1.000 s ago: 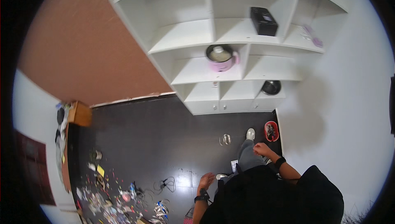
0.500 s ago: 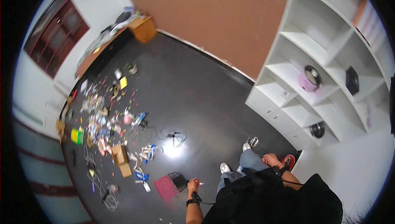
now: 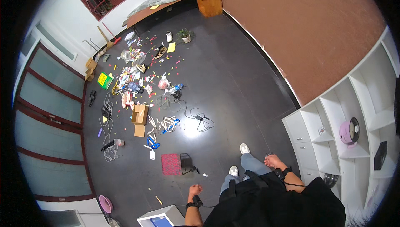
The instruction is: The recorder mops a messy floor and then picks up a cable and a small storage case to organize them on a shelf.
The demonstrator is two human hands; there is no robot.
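Note:
My left hand hangs low with its fingers curled in, and nothing shows in it. Close by on the floor stands a black wire basket with a pink-red patterned cloth over one side. Small dark and white bits lie between the basket and my legs. My right hand is held in front of my right thigh, fingers bent inward, with nothing visible in them. The rim of a round clear thing shows just beside it, mostly hidden by the hand.
A white shelf unit with a pink cooker stands on the right. Clutter, a cardboard box, straps and cables cover the floor ahead left. Behind are a potted plant and a bed. A white box is near my left arm.
My view has turned to the right: the shelf appears lower and further right, and the clutter has shifted up. The white box and a pink basin have come into view. Both hands stay curled.

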